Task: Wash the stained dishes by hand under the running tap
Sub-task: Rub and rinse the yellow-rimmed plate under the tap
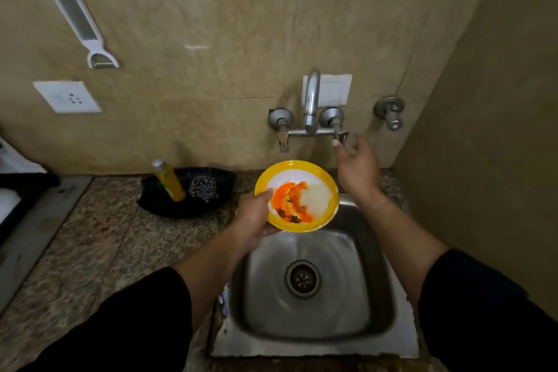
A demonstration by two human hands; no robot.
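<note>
A yellow-rimmed white plate (317, 187) smeared with orange sauce and dark bits hangs over the back of the steel sink (356, 320). My left hand (253, 220) grips its left rim, thumb on top. Water seems to splash white on the plate's right half, below the tap spout (311, 96). My right hand (357, 164) is raised by the tap's right handle (339, 136), fingers loosely spread, fingertips at the handle and holding nothing.
A black tray (169, 205) on the granite counter left of the sink holds a yellow soap bottle (169, 180) and a steel scrubber (203, 189). A second valve (391, 113) sticks out of the wall at right. The side wall stands close on the right.
</note>
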